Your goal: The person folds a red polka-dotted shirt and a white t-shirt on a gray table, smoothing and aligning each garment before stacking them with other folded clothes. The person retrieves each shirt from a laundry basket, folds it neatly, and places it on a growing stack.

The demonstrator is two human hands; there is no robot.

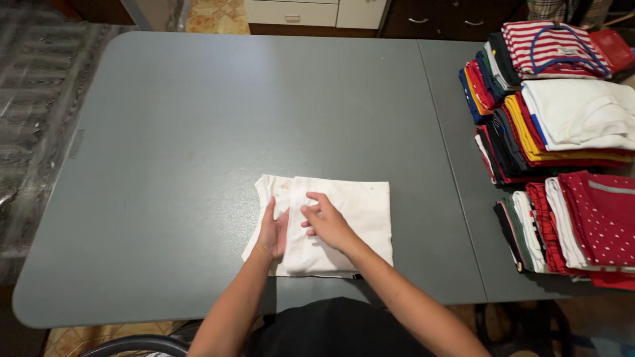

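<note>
While both hands lie flat and released on the folded white garment (344, 225) near the front edge of the grey desk (198, 132), left hand (272, 235) pinning the left flap, right hand (327, 221) spread over the middle, nothing pinched. Best pressed outward from the centre crease, edges kept square, wrinkles chased toward the open side. Sorted stacks of folded clothes (562, 152) well apart at right.

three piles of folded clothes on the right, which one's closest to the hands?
The near pile, topped by a dark red white-dotted garment. The white-topped pile and striped-topped pile sit farther back.
</note>
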